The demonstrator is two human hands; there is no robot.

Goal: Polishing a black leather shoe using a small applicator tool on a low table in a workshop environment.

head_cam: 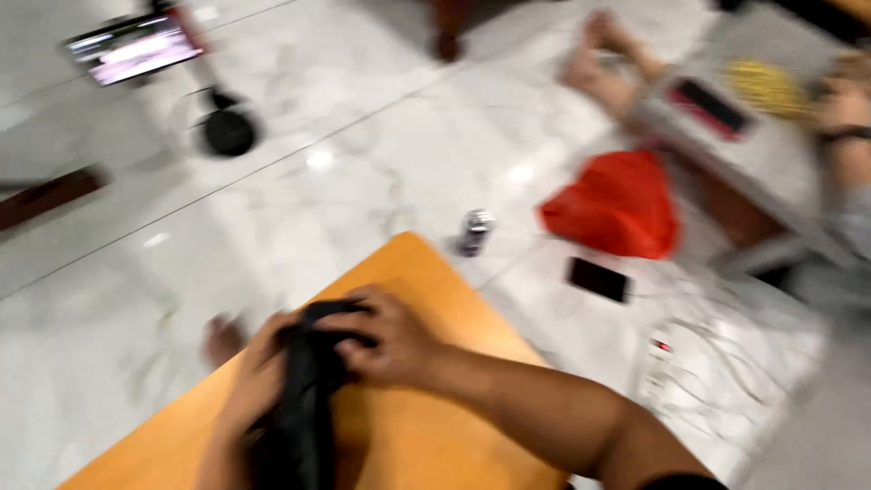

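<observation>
A black piece of cloth lies bunched on an orange wooden table in front of me. My right hand grips its upper end with curled fingers. My left hand holds the cloth's left side, partly hidden under the fabric. The frame is blurred by motion.
On the white marble floor are a small can, a red bag, a black phone and white cables. Another person's feet and arm are by a low grey table. A phone on a stand is far left.
</observation>
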